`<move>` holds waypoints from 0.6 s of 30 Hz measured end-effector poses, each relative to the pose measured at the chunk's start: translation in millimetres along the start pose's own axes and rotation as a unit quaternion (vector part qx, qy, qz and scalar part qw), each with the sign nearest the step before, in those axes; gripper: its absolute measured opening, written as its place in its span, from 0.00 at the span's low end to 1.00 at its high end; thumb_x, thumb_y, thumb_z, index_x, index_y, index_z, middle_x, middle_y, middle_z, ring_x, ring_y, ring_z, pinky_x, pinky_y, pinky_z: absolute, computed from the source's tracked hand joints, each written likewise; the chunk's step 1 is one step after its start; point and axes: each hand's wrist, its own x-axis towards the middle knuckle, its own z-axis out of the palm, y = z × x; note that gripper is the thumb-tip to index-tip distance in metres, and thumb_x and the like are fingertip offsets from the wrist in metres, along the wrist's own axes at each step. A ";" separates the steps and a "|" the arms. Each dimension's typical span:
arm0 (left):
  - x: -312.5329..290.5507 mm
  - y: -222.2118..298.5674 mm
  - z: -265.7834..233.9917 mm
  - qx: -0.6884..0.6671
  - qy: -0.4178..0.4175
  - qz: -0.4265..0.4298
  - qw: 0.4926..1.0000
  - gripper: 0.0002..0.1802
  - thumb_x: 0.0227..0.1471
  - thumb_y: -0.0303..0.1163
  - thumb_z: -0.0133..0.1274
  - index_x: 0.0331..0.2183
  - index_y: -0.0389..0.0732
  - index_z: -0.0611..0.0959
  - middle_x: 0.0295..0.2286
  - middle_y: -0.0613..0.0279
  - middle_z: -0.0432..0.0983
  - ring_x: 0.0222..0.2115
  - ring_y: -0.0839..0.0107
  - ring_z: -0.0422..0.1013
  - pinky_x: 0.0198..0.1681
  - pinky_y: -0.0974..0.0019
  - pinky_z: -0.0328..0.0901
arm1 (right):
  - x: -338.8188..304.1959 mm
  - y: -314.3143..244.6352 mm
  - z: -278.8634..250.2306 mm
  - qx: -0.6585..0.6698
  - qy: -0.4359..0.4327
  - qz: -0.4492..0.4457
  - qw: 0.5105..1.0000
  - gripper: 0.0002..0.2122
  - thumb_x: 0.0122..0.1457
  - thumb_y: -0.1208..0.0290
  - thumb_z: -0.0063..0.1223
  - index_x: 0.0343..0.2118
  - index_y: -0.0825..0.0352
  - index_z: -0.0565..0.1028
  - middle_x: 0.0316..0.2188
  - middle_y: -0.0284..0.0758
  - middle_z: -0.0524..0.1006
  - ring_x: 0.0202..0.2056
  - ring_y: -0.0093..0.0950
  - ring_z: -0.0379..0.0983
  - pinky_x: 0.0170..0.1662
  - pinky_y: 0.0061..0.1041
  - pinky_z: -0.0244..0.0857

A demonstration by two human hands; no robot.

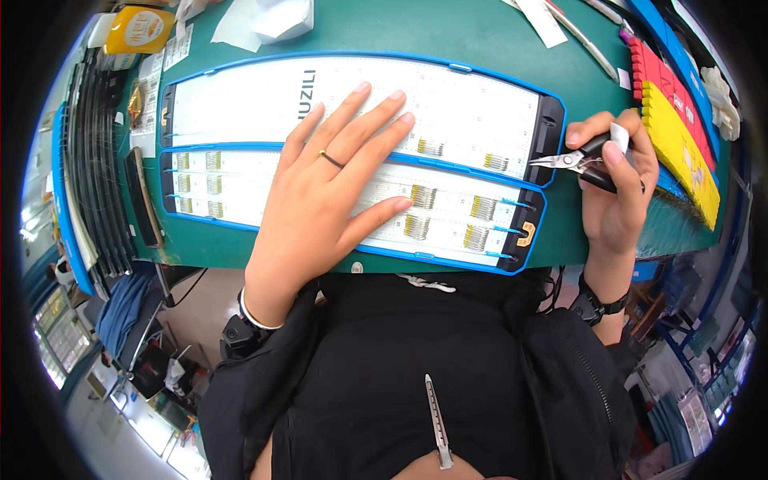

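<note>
A long blue-edged case (464, 96) lies opened out in front of me, with white boards in both halves. Small bundles of thin wire-like pieces with yellowish parts (424, 197) sit in rows, mostly on the near half. My left hand (316, 188) rests flat across both halves, fingers spread, hiding the boards' middle. At the case's right end, my right hand (620, 184) grips small pointed pliers (572, 160) with black handles. Their tips point left, over the far half's right end. A small white piece (619, 136) shows among the right fingers.
The case lies on a green table mat (376, 32). At right stand yellow (680, 152) and red (664, 96) toothed strips. A stack of dark trays (92, 160) is at left, near a yellow-labelled packet (144, 30). White paper (268, 20) lies beyond the case.
</note>
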 end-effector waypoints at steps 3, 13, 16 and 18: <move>1.6 -1.3 2.7 0.001 0.000 -0.003 1.000 0.34 0.46 0.40 0.60 0.56 0.44 0.75 0.60 0.58 0.66 0.64 0.54 0.55 0.66 0.48 0.46 | 1.6 0.3 2.2 0.015 0.010 0.009 1.000 0.08 0.58 0.73 0.51 0.30 0.66 0.63 0.32 0.47 0.77 0.32 0.24 0.73 0.38 0.18 0.68; 5.6 -3.8 2.9 0.022 -0.017 -0.015 1.000 0.39 0.44 0.49 0.61 0.57 0.43 0.75 0.59 0.56 0.66 0.64 0.52 0.56 0.65 0.47 0.45 | 2.4 -0.1 3.7 -0.023 -0.027 0.014 0.999 0.11 0.57 0.74 0.54 0.32 0.64 0.61 0.36 0.48 0.78 0.35 0.21 0.73 0.43 0.19 0.67; 3.8 -4.9 5.3 0.028 -0.023 -0.017 0.999 0.43 0.43 0.56 0.59 0.58 0.43 0.73 0.60 0.55 0.65 0.65 0.51 0.54 0.66 0.46 0.42 | 2.5 1.9 3.1 -0.077 -0.043 0.004 0.996 0.12 0.56 0.74 0.56 0.31 0.63 0.61 0.38 0.46 0.78 0.35 0.19 0.72 0.43 0.17 0.66; 6.0 -2.0 2.0 0.053 -0.048 -0.022 0.997 0.46 0.44 0.61 0.56 0.59 0.43 0.71 0.62 0.55 0.62 0.65 0.51 0.52 0.66 0.45 0.40 | 3.4 4.3 3.4 -0.113 -0.053 -0.014 0.992 0.13 0.56 0.73 0.58 0.31 0.63 0.61 0.38 0.45 0.78 0.34 0.17 0.71 0.42 0.15 0.65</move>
